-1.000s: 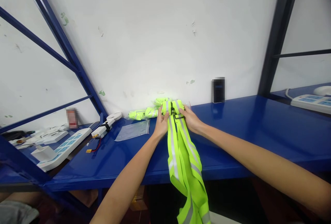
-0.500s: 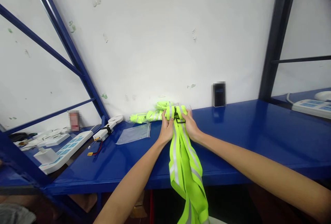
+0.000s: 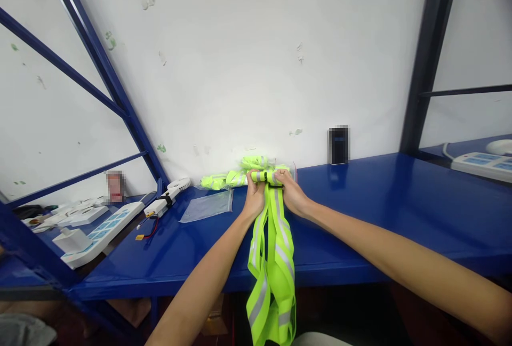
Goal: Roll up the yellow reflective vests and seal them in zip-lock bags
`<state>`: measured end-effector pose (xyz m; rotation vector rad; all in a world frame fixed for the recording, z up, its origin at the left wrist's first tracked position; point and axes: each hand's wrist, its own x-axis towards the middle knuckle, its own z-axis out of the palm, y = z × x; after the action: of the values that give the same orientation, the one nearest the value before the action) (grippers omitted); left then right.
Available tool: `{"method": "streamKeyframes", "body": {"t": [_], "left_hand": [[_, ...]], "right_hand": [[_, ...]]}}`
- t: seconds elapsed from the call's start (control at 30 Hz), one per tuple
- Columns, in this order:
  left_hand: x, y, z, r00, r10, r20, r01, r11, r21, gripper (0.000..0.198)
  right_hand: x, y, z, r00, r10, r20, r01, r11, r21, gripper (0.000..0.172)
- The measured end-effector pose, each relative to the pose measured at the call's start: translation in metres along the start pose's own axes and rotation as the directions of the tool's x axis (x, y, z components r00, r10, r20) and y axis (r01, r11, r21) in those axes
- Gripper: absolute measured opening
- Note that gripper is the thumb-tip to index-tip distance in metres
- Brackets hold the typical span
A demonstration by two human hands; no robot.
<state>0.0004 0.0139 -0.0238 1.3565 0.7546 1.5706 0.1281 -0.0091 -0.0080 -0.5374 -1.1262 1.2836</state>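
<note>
A neon-yellow safety vest (image 3: 272,260) with grey reflective stripes lies on the blue shelf (image 3: 380,212) and hangs over its front edge. My left hand (image 3: 255,196) and my right hand (image 3: 290,192) are both closed on its far end, which is rolled into a small tight roll with a black buckle between them. More folded neon-yellow vests (image 3: 228,178) lie just behind, against the white wall.
A clear plastic bag (image 3: 207,206) lies left of my hands. Further left are a small white fan (image 3: 173,188), a battery with red wires (image 3: 146,228) and white power strips (image 3: 100,231). A dark blurred box (image 3: 338,145) stands by the wall; another power strip (image 3: 482,163) is far right.
The vest's far end has been rolled up towards me between both hands. The hanging part has bunched narrower and risen a little.
</note>
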Motion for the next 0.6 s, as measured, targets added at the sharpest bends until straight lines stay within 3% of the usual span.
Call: {"method": "streamKeyframes", "body": {"t": [0.07,0.13,0.27,0.43,0.6], "left_hand": [[-0.003,0.003,0.005,0.999,0.022,0.034,-0.02,0.998,-0.067,0.058],[-0.006,0.008,0.011,0.997,-0.022,0.079,0.037,0.98,-0.196,0.072],[-0.006,0.018,0.019,0.993,-0.077,0.088,0.103,0.929,-0.356,0.075],[-0.003,0.015,0.012,0.984,-0.154,0.095,0.176,0.929,-0.326,0.078],[0.0,0.009,0.005,0.982,-0.177,0.071,0.189,0.952,-0.24,0.081]], "right_hand": [[0.001,-0.003,-0.001,1.0,0.007,0.006,-0.008,0.997,0.074,0.028],[0.003,-0.005,-0.002,1.0,0.022,-0.015,-0.02,0.991,0.129,0.026],[0.007,-0.006,-0.004,0.993,0.096,-0.069,-0.076,0.965,0.25,0.026],[0.011,-0.008,-0.006,0.986,0.152,-0.076,-0.128,0.958,0.256,0.042],[0.017,-0.012,-0.013,0.989,0.068,-0.129,-0.046,0.985,0.165,0.063]]}}
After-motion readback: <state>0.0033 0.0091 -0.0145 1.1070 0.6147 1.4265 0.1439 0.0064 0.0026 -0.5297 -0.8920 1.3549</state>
